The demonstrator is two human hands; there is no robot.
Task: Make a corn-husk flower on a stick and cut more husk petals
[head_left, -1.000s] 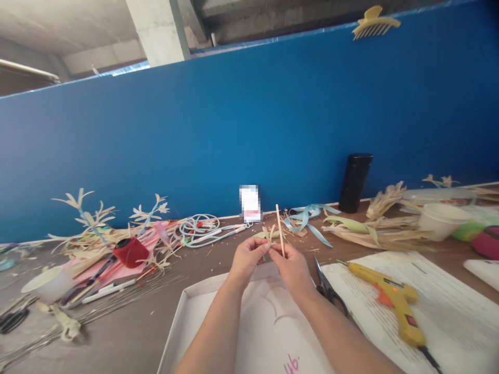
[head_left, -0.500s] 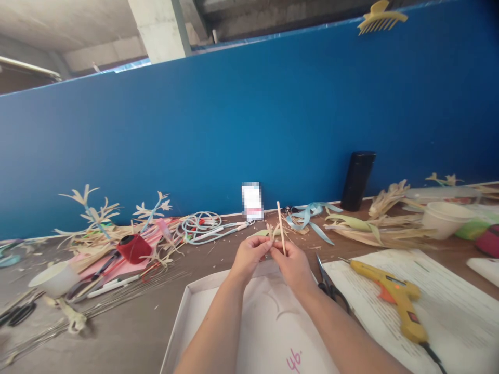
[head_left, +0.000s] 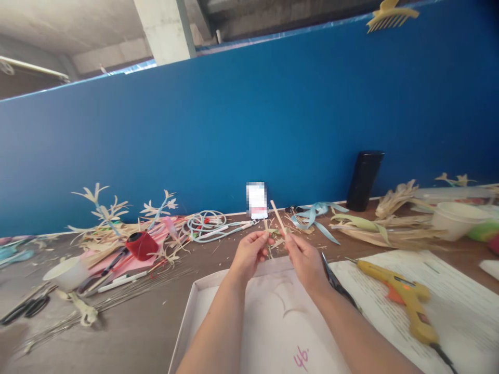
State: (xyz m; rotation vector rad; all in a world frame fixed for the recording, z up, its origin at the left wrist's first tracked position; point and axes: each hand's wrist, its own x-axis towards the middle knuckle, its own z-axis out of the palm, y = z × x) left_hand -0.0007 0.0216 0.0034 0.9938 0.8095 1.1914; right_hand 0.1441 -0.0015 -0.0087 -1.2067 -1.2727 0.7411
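My right hand point(head_left: 304, 261) pinches a thin pale wooden stick point(head_left: 278, 217), tilted with its tip up and to the left. My left hand point(head_left: 250, 253) is closed in a pinch, and a small pale husk strip point(head_left: 266, 225) pokes up from its fingertips. A gap separates the two hands. Both are held over the far edge of a shallow white box lid point(head_left: 273, 327) marked with "46." Black-handled scissors point(head_left: 338, 283) lie just right of my right forearm, partly hidden by it.
A yellow hot glue gun point(head_left: 405, 296) rests on printed paper point(head_left: 463, 291) at right. Behind stand a black bottle point(head_left: 364, 181) and a pale cup point(head_left: 456, 221). Dried husks point(head_left: 382, 231) and blue ribbon point(head_left: 314, 215) lie nearby. Leftward are a red spool point(head_left: 142, 245), a white bowl point(head_left: 66, 274) and husk flowers point(head_left: 105, 210).
My hands have moved apart; they were together around a pale husk piece. The stick in my right hand now leans further left. The whole view has shifted slightly.
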